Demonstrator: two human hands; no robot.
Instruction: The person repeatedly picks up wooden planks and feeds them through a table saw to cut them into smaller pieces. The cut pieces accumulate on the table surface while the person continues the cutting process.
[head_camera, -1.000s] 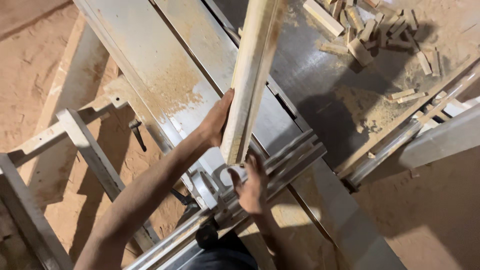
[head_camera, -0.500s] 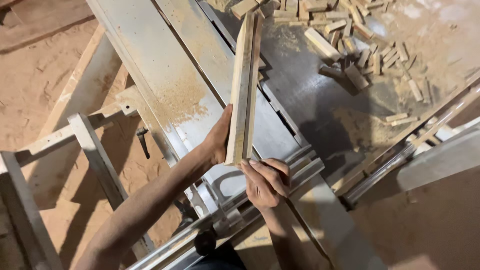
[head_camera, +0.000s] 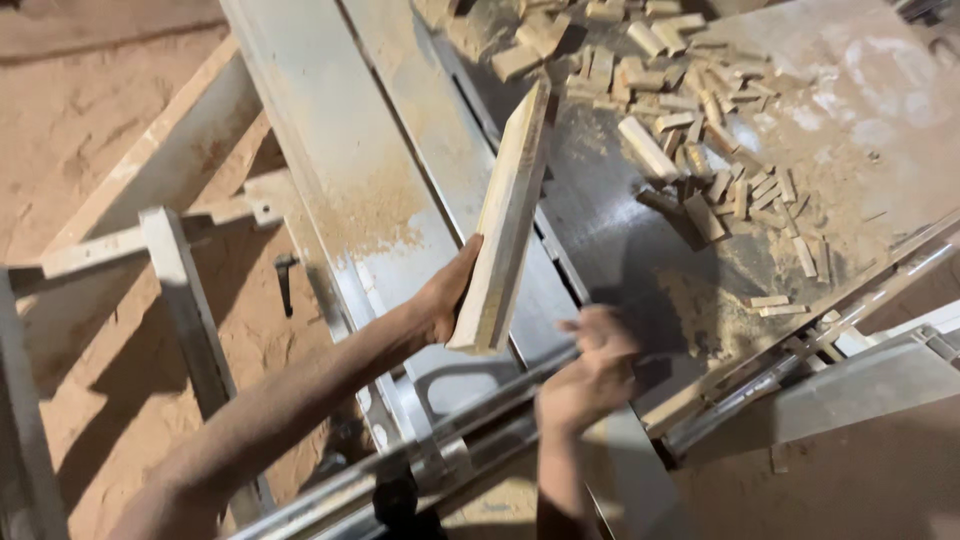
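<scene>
Just one board (head_camera: 508, 215), two hands

**Bare wood, dusty metal**

The long pale wooden board (head_camera: 508, 215) looks planed smooth and matt, unfinished, with a clean-cut end. Beneath it, the grey metal worktop (head_camera: 640, 240) of the saw has a dull sheen, scuffed and filmed with fine sawdust. Beyond the board, the small pale wooden offcuts (head_camera: 690, 120) show raw, rough-sawn faces. Left of the worktop, the sawdust-covered floor (head_camera: 90, 130) looks powdery and matt.
</scene>
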